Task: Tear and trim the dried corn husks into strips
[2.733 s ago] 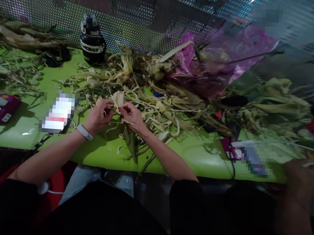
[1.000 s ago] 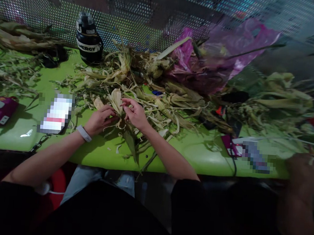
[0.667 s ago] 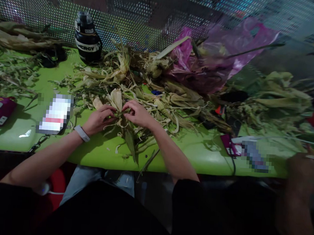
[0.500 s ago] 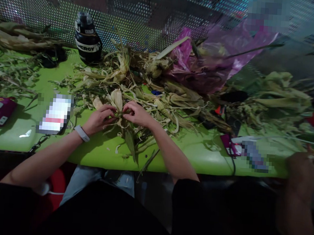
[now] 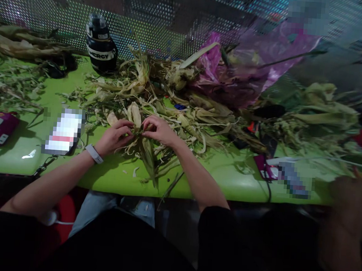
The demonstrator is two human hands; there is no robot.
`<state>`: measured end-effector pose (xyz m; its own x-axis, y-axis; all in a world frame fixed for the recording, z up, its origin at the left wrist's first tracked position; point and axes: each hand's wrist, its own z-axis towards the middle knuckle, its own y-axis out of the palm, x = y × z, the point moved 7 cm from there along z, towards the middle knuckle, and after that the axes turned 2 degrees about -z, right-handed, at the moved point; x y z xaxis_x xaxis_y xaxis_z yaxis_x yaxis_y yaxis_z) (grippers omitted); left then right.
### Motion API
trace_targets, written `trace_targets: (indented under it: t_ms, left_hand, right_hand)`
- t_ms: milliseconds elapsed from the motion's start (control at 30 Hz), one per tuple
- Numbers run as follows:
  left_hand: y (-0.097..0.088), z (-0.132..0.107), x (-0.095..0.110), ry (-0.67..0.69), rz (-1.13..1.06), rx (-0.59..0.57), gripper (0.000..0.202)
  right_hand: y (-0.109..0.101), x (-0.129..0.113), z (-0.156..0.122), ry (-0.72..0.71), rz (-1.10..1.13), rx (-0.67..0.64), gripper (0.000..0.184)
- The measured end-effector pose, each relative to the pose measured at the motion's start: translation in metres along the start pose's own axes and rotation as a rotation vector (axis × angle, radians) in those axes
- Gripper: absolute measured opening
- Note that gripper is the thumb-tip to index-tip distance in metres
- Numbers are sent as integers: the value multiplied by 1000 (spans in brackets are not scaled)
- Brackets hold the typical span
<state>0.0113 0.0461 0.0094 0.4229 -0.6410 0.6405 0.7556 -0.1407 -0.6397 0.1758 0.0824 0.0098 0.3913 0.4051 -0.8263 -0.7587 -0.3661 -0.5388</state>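
At the front middle of the green table (image 5: 103, 175), my left hand (image 5: 116, 135) pinches the middle of a bunch of dry corn husk (image 5: 135, 113). My right hand (image 5: 159, 130) grips it from the other side, thumb and forefinger closed, a short gap between the two hands. One pale blade of the bunch stands up past my fingers. Below them a greener piece of husk (image 5: 148, 160) hangs toward the table edge. My fingertips hide the point where the pieces meet. Around the hands lies a loose heap of husk strips (image 5: 188, 123).
A black bottle (image 5: 101, 53) stands behind, by the perforated panel (image 5: 151, 26). A pink plastic bag (image 5: 240, 82) sits back right. Phones lie to the left (image 5: 65, 131) and right (image 5: 294, 180). Another person's hand (image 5: 349, 192) is at the far right.
My hands have shifted only slightly, the fingers still on the husk bunch. At the far right, the other person's hand has moved a little.
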Motion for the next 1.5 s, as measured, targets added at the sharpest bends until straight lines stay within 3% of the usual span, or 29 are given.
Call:
trace_targets:
  t_ms: [233,467,567,700,800,933,1033,1100,1200,1300,1500]
  left_hand:
    - [-6,-2,-2,-38,-96,-39,13]
    - [-15,0,-5,-73,-71,60,12]
    - [-17,2,-3,-64,-66,79,15]
    - [-18,3,-3,-57,-80,88,20]
    - [-17,3,-5,-58,-108,88,21]
    - [-14,4,-2,-42,-139,64,19]
    - [-14,4,-3,-46,-147,48,18]
    - [-13,4,-4,-53,-143,48,18]
    - [-13,3,-7,-111,-215,88,21]
    - [-9,3,-13,-257,-478,135,27]
    - [15,-1,-19,-595,-999,84,33]
  right_hand:
    - [-23,13,-6,162,262,53,37]
    - [-77,27,-22,269,236,146,40]
    - [-99,42,-34,342,132,158,39]
    - [-113,71,-49,507,-164,45,25]
    - [-116,69,-50,525,-464,19,22]
    - [-93,22,-35,284,-619,122,32]
    - [-52,-15,-20,-28,-550,106,33]
    - [-26,-25,-12,-179,-556,60,39]
    - [-3,-19,-4,-235,-557,-6,15]
    - [4,-9,-1,-236,-494,-57,14]
    - [4,-16,-5,-276,-468,-50,18]
